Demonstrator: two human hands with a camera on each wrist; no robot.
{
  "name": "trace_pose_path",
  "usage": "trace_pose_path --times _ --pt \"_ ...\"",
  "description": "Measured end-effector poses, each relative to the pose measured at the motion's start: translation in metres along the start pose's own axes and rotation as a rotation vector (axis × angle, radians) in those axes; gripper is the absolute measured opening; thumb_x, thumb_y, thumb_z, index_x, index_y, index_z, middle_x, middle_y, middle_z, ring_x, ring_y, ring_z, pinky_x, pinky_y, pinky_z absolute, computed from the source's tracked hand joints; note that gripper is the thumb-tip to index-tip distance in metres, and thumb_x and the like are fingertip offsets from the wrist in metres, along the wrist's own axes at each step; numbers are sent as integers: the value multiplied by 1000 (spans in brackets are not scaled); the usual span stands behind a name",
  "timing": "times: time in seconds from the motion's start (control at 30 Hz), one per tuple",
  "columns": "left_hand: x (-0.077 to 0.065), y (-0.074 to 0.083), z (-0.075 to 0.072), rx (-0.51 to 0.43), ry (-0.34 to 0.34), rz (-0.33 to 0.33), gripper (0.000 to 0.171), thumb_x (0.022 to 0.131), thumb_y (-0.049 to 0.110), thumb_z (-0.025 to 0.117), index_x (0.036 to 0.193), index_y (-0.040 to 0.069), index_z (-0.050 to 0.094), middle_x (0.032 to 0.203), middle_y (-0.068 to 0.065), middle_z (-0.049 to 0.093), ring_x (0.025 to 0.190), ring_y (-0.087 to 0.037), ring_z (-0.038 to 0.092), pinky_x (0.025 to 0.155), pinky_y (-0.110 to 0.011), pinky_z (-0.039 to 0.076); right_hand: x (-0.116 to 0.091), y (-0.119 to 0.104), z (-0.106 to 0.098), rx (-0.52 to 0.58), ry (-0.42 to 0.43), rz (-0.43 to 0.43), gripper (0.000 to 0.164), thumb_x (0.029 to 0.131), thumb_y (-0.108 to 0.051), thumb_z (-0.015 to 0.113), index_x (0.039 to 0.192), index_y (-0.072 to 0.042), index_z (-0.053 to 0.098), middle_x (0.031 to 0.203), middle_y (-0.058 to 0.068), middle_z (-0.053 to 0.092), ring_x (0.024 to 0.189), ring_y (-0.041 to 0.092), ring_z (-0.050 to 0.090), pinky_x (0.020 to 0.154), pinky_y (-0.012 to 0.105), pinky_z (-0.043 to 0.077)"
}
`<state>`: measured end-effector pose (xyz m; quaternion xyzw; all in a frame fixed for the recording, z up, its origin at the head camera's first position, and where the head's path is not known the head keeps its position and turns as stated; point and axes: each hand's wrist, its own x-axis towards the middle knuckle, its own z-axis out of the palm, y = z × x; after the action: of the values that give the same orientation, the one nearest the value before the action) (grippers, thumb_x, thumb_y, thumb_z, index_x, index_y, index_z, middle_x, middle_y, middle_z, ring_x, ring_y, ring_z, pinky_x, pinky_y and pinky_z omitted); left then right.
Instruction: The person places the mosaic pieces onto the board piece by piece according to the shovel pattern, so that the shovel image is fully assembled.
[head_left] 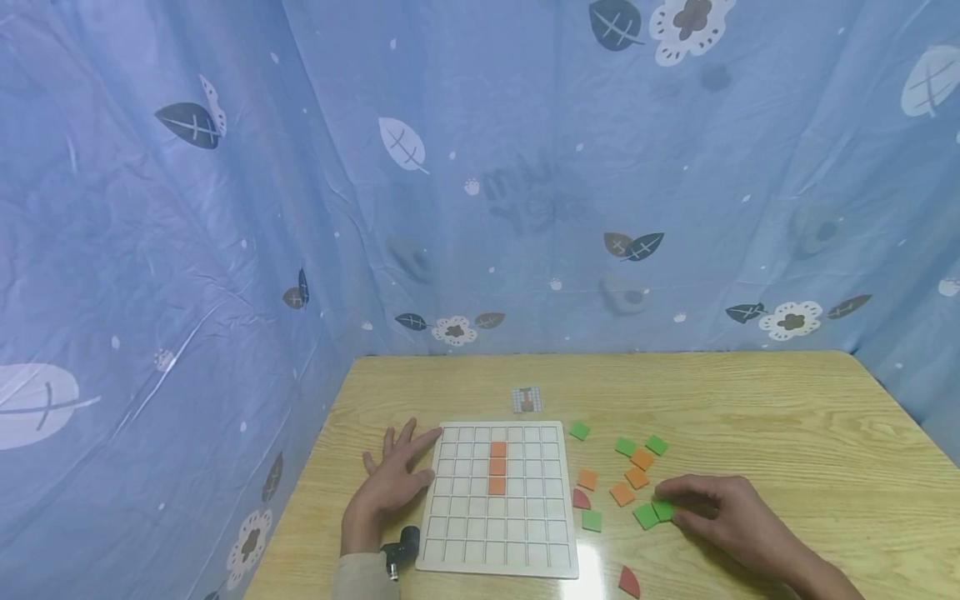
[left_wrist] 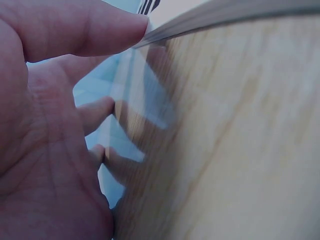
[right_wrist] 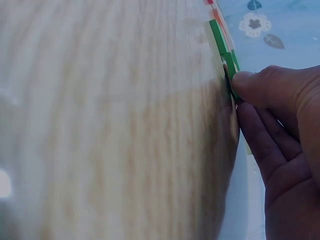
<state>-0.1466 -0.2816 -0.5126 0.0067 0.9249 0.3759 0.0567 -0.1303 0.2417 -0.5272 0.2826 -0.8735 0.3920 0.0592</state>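
A white grid board point(head_left: 459, 554) lies on the table, with a column of three orange square tiles point(head_left: 498, 467) in its cells. Along the board's left edge, my left hand point(head_left: 390, 483) rests with spread fingers, its index fingertip at the upper left corner and its thumb by the side. To the right of the board, my right hand point(head_left: 731, 517) pinches a green square tile point(head_left: 662, 510) between thumb and index finger. Another green tile point(head_left: 645, 517) lies right against it. In the right wrist view, the thumb tip presses the end of the green tile point(right_wrist: 231, 70).
Several loose orange tiles point(head_left: 622, 494) and green tiles point(head_left: 626, 447) lie between board and right hand. Two red quarter-round pieces point(head_left: 629, 582) lie near the board's right side. Behind the board is a small printed card point(head_left: 527, 400). A blue patterned curtain point(head_left: 525, 208) borders the wooden table point(head_left: 787, 417).
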Motion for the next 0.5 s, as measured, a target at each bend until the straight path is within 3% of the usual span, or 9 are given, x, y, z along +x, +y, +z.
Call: trace_pose_path --times 0.2,0.33,0.5 --pt "0 0 1 -9 8 10 70 91 12 70 160 26 59 183 -23 17 167 -57 -8 117 -86 -25 -1 -8 -4 -23 27 87 34 84 -10 93 114 -23 84 109 -10 84 107 -9 72 86 5 55" --pt "0 -3 2 -44 39 61 71 89 13 70 157 27 61 180 -27 19 164 -62 -7 115 -87 -27 5 -19 -12 -12 46 167 35 83 -9 93 114 -21 84 110 -7 85 102 -8 73 84 12 60" --pt "2 -9 6 -37 57 86 70 90 17 69 158 32 60 181 -27 19 164 -63 -7 114 -87 -27 15 -30 -18 28 103 110 34 85 -4 91 116 -17 84 111 -3 85 101 -6 75 86 10 60"
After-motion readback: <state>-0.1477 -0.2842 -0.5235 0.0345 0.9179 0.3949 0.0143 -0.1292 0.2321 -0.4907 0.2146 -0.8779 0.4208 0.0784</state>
